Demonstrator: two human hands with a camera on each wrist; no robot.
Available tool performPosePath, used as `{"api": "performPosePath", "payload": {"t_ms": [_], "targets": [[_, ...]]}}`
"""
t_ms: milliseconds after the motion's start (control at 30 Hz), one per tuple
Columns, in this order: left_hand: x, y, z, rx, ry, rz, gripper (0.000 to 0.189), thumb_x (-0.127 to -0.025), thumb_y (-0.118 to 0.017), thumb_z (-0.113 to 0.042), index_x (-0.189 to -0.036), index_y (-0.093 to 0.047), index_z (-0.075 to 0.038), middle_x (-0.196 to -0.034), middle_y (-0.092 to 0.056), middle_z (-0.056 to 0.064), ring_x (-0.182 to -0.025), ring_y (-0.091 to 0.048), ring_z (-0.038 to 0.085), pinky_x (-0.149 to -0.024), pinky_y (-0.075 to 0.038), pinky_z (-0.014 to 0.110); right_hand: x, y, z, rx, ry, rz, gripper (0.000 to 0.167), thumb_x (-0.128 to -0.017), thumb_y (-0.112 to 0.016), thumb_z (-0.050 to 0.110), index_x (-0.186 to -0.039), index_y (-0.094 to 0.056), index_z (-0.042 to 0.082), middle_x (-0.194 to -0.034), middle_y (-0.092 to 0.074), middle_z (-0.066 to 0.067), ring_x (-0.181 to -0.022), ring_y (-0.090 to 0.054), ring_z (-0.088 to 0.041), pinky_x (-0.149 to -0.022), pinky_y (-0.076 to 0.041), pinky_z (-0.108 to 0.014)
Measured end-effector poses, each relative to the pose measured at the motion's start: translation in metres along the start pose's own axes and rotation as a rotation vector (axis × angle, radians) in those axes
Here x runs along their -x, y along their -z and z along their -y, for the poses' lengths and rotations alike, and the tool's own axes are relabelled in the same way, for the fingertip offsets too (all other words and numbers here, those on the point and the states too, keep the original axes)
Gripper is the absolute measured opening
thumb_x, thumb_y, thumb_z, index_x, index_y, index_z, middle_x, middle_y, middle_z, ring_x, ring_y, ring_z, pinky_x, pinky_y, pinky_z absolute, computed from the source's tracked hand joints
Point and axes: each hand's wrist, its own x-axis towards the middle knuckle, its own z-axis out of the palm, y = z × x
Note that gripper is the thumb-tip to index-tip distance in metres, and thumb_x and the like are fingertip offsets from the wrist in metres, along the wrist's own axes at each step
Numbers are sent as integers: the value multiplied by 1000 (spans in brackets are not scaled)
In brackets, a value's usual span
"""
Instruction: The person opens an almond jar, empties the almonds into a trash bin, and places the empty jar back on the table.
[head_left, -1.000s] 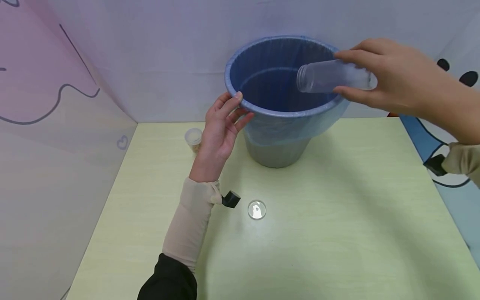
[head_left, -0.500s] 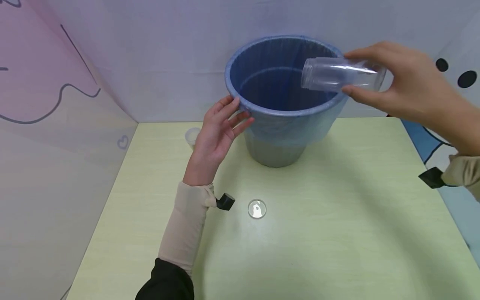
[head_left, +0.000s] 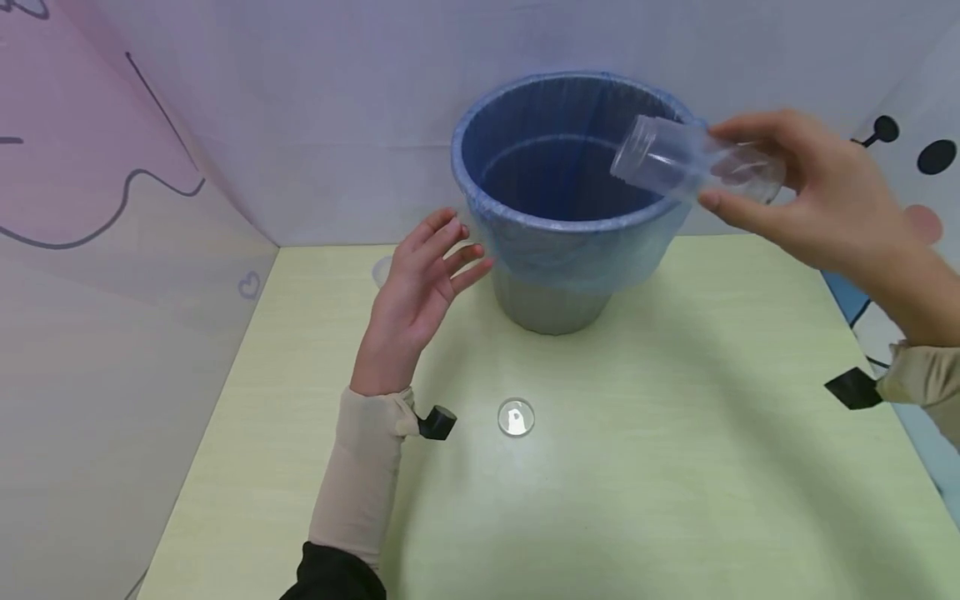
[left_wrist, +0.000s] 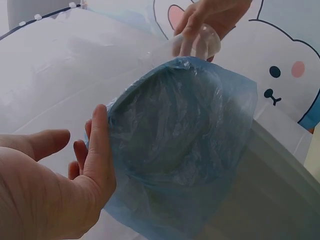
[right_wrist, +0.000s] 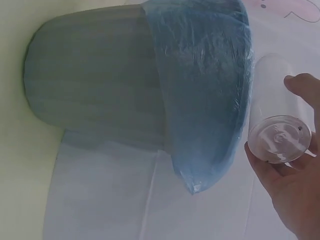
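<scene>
In the head view my right hand (head_left: 817, 183) grips a clear plastic jar (head_left: 667, 158). The jar lies tilted, its uncapped mouth over the right side of a grey waste bin (head_left: 551, 308) lined with a blue plastic bag (head_left: 570, 250). From the right wrist, the jar's round base (right_wrist: 280, 139) faces the camera, thumb and fingers around its sides. My left hand (head_left: 416, 292) is beside the bin's left front, fingers loosely spread and holding nothing; whether a fingertip brushes the bag I cannot tell. A clear round lid (head_left: 516, 417) lies flat on the table.
Behind my left hand a small container shows only part of its pale lid (head_left: 382, 269). The bin stands on the pale yellow-green table (head_left: 637, 467), close to the back wall covering (head_left: 337, 125). A printed side wall (head_left: 135, 333) borders the left edge.
My left hand has left the bin's rim, coming down and left. The right hand has drawn the jar rightwards and tilted it differently. More of the small container is now hidden.
</scene>
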Motion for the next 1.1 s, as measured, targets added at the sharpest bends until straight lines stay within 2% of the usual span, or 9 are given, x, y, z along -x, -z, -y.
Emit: {"api": "performPosePath", "payload": {"t_ms": [100,233,367,467,567,633,767,933,1100], "targets": [[6,3,-1,-12,3,-4,12,-107,-53,-5,-109,-63,-11,-95,-65,2,-84,-70,20,-89,-63,39,10,1,-1,-77,-64,-3,61,-93,-79,15,-148,-56,25,-126,-56,25,-105,-57,9,-77,-42,-1],[14,10,0,-49,2,-23,11,-107,-55,-5,-112,-62,-11,-96,-63,2,-85,-69,20,-90,-63,40,20,1,-4,-165,-65,-16,62,-92,-77,7,-148,-56,23,-129,-59,19,-104,-60,2,-65,-45,-6],[19,16,2,-106,-10,-30,12,-107,-55,-6,-116,-60,-12,-97,-63,2,-85,-70,20,-91,-63,43,29,-2,-7,-262,-28,-20,63,-91,-73,-5,-148,-55,15,-136,-60,10,-108,-62,-6,-77,-49,-4],[22,21,5,-180,-30,-27,14,-106,-54,-4,-117,-58,-12,-97,-64,2,-85,-71,21,-93,-63,46,35,-4,-10,-430,-3,-17,64,-89,-68,-15,-147,-54,7,-138,-61,0,-111,-65,-10,-86,-53,-6],[25,26,7,-248,-63,-24,14,-105,-55,-3,-116,-58,-12,-97,-65,3,-87,-72,22,-94,-62,50,40,-7,-16,-641,27,-3,64,-87,-63,-23,-146,-53,0,-136,-62,-8,-112,-69,-13,-83,-58,-12],[27,30,8,-285,-88,-32,14,-104,-56,-3,-114,-58,-11,-98,-66,4,-89,-72,23,-95,-61,51,44,-11,-20,-712,39,7,65,-86,-62,-25,-146,-52,-1,-135,-63,-9,-113,-70,-13,-83,-59,-14],[31,39,9,-323,-115,-52,11,-105,-56,-5,-114,-58,-10,-101,-65,5,-92,-73,24,-96,-61,52,51,-17,-26,-745,33,38,68,-86,-60,-26,-149,-50,-2,-135,-61,-9,-116,-67,-14,-86,-58,-14],[36,48,11,-364,-131,-80,12,-104,-58,-5,-115,-59,-10,-102,-66,6,-93,-74,25,-97,-61,50,62,-24,-33,-698,3,77,69,-88,-59,-24,-152,-47,0,-133,-59,-8,-120,-64,-14,-90,-56,-12],[38,56,11,-404,-127,-118,11,-104,-59,-6,-113,-59,-11,-105,-66,6,-95,-73,27,-98,-61,44,73,-31,-45,-723,7,93,70,-89,-57,-25,-154,-45,-2,-142,-53,-9,-127,-58,-15,-97,-53,-11]]}}
